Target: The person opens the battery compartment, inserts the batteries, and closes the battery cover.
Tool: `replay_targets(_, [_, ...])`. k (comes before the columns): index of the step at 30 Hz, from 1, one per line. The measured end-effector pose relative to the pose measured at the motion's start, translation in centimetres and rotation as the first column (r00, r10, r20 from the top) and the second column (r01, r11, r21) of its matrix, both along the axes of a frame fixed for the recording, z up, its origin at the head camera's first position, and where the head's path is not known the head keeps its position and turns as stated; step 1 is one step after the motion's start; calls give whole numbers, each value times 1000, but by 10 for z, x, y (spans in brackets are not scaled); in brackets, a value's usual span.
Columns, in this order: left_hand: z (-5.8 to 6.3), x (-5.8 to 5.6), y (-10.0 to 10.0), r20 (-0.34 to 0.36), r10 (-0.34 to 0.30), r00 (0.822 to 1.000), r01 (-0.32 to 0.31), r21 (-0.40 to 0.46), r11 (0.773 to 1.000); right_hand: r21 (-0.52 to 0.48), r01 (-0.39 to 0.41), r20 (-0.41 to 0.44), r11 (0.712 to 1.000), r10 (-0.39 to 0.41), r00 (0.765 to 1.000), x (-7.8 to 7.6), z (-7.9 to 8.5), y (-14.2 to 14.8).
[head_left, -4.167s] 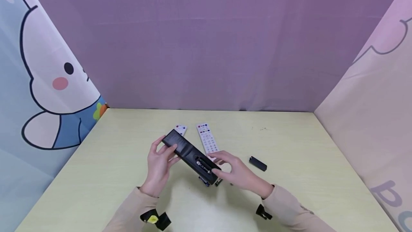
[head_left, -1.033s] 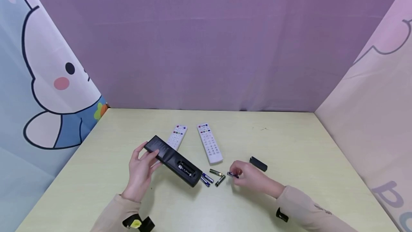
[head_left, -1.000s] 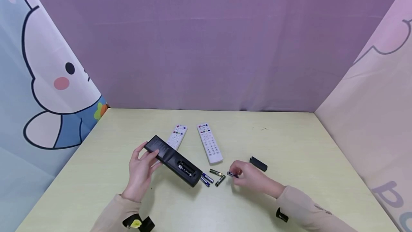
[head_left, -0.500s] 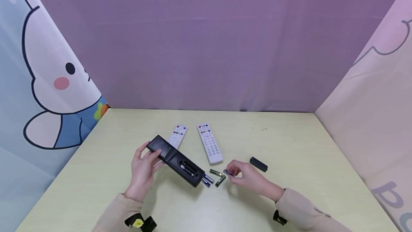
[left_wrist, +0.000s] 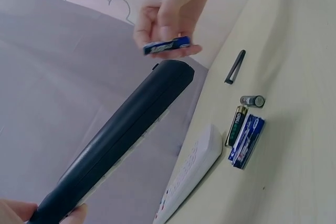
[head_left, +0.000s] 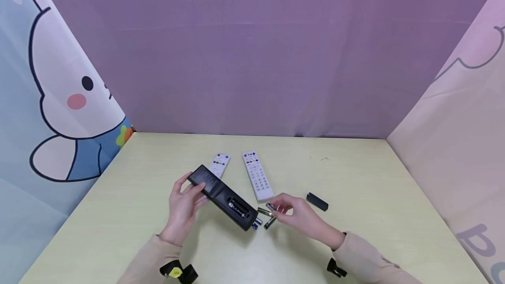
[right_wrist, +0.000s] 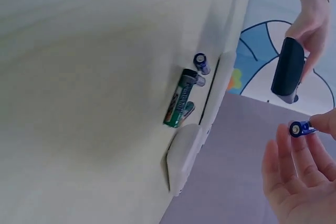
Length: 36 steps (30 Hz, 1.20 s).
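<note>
My left hand [head_left: 183, 214] grips a black remote control [head_left: 218, 193] by its far end, back side up and tilted above the table. Its battery compartment [head_left: 238, 207] lies uncovered, with one battery seen inside. Between thumb and fingers my right hand [head_left: 300, 218] pinches a blue battery [left_wrist: 167, 45], a short gap from the remote's near end. Below, on the table, lie two blue batteries [left_wrist: 247, 142], partly hidden by the remote in the head view. Two green-and-black batteries [right_wrist: 179, 98] lie close beside them.
Two white remote controls lie behind: one [head_left: 258, 176] in the middle, the other [head_left: 219, 164] partly covered by the black remote. A black battery cover [head_left: 317, 201] rests on the table [head_left: 355, 179] to the right of my right hand. Fabric walls [head_left: 252, 78] stand around the table.
Seconds ago my right hand was at the compartment; then it held a blue battery off to the right. Over the last second both hands have drawn closer, the remote moving right and the battery left.
</note>
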<state>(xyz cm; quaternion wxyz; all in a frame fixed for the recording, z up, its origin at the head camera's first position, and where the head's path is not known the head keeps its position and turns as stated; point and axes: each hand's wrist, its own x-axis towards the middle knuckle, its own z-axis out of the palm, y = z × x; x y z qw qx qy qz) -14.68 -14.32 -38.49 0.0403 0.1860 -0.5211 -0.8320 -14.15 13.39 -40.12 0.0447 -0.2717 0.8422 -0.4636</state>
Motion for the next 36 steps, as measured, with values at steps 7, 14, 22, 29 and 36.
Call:
replay_targets(7, [0,0,7,-4,-6,1000,6,-9,1000,-26,46,-12,999,-46,999,-1,0,-9])
replay_targets(14, [0,-1,10,-10,-10,1000,10,1,1000,-68,42,-117,997,-49,992,-1,3,-17])
replay_targets(22, [0,-2,15,-18,-16,1000,16,0,1000,-107,47,-201,993,-68,977,-1,2,-26])
replay_targets(29, [3,-2,19,-25,-36,999,36,-4,999,-89,64,-355,994,-92,930,0,0,-31])
replay_targets(36, [3,-3,21,-22,-32,999,32,-1,999,-107,69,-467,992,-111,877,0,-4,-34])
